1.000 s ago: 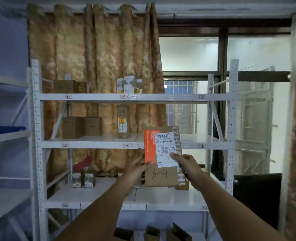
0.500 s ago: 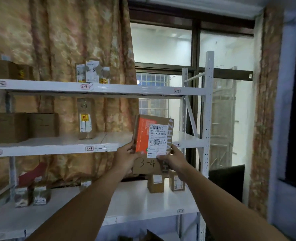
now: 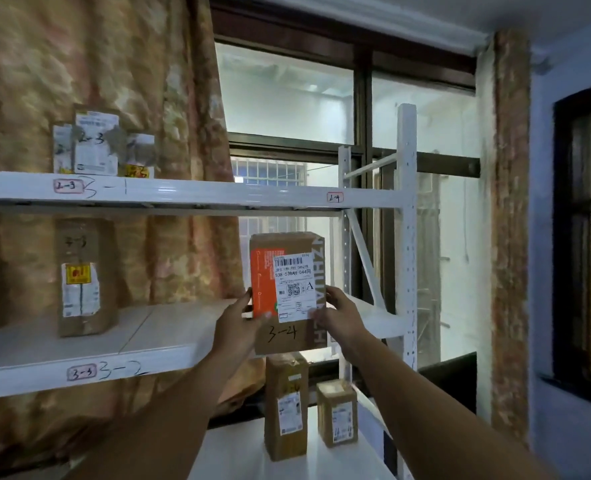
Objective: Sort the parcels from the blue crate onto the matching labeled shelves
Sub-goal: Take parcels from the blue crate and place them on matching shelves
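While clasping the parcel (image 3: pixel 287 292) by its side edges, holds it upright at the front lip of the middle shelf (image 3: pixel 169 327), toward 12 o'clock from both wrists (resting there or not, cannot tell). Left hand (image 3: pixel 240 327) at its 9 o'clock, right hand (image 3: pixel 342 317) at its 3, thumbs on the face, fingers curled round the edges. Long axis from 12 to 6; equally near to either hand. Probably needs a straight push toward 12 into the open right bay. Matte brown cardboard, square-cornered and stiff-looking; glossy white barcode label, orange panel, "3-4" penned below. Tall brown box (image 3: pixel 286 407) and short brown box (image 3: pixel 337 414) at 6 o'clock, one shelf down.
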A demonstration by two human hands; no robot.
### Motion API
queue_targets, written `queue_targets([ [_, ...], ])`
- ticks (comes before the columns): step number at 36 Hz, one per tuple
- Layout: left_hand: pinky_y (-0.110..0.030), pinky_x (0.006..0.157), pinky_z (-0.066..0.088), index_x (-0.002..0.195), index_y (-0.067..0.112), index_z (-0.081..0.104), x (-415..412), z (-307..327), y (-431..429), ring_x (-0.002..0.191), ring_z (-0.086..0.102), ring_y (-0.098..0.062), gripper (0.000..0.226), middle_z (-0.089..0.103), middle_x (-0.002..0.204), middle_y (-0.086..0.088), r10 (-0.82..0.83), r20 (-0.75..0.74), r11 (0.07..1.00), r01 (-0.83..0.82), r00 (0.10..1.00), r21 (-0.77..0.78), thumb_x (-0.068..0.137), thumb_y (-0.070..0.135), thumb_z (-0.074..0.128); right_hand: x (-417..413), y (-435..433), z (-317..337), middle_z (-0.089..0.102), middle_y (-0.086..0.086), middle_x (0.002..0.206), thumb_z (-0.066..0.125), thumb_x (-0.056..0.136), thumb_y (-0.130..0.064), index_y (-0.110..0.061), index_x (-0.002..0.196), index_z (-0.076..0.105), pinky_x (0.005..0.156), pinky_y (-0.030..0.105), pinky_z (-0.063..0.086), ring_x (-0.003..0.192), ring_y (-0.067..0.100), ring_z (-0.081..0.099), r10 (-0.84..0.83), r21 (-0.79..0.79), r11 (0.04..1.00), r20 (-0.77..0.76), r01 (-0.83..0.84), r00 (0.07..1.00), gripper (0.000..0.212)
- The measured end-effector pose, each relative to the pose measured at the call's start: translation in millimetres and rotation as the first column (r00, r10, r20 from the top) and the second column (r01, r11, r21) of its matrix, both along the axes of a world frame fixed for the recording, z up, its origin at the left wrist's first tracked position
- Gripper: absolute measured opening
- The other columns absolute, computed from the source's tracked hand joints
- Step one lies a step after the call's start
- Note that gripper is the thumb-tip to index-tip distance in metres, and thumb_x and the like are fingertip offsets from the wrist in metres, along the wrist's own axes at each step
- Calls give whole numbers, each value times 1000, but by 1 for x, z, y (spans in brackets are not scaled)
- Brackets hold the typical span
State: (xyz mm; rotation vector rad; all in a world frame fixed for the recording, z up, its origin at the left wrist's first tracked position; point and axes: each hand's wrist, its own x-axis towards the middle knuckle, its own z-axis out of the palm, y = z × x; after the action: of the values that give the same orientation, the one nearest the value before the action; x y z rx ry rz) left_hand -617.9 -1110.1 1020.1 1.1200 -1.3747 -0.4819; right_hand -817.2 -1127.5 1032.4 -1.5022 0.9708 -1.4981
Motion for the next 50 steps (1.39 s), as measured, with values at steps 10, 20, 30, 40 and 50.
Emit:
queue_targets([
  [10, -51, 93, 57, 144, 27, 57, -25, -6, -120, 101, 69, -25, 59, 66, 106, 8, 26, -34, 1000, -27, 999, -8, 90, 20, 78, -26, -134, -6, 66, -2, 134, 64, 96, -3, -22, 140, 55, 86, 37, 61, 115, 23, 67, 17, 6, 1000, -36, -17, 999, 49],
  [20, -50, 93, 57, 141, 30, 59, -42, -5, -206, 101, 67, -25, 58, 67, 100, 8, 130, -25, 991, -130, 991, 25, 89, 17, 79, -35, -248, -13, 68, 0, 133, 70, 87, 1, -20, 138, 56, 92, 43, 62, 110, 23, 71, 136, 74, 988, 14, -137, 991, 57],
  [30, -26, 76, 53, 146, 29, 54, -36, -4, -254, 93, 64, -13, 55, 65, 119, -1, 227, 37, 971, -229, 973, 66, 95, 20, 72, -25, -299, -19, 70, -8, 126, 70, 90, -4, -25, 144, 52, 91, 48, 61, 101, 27, 74, 199, 76, 978, -65, -194, 978, 60],
  [40, -20, 69, 48, 148, 25, 49, -42, -4, -269, 93, 64, -7, 61, 60, 124, 6, 203, -3, 970, -201, 979, 135, 93, 16, 73, -21, -326, -29, 77, 6, 107, 66, 93, -6, -33, 135, 56, 76, 49, 60, 86, 37, 72, 236, 148, 962, -32, -229, 971, 51],
  [50, -37, 83, 54, 142, 17, 48, -30, 0, -248, 98, 65, -19, 55, 67, 108, 0, 187, 57, 938, -196, 981, 286, 92, 19, 71, -25, -304, -28, 55, 13, 144, 79, 75, -25, -12, 151, 35, 97, 50, 57, 114, 30, 65, 188, 264, 951, -87, -159, 978, 89],
])
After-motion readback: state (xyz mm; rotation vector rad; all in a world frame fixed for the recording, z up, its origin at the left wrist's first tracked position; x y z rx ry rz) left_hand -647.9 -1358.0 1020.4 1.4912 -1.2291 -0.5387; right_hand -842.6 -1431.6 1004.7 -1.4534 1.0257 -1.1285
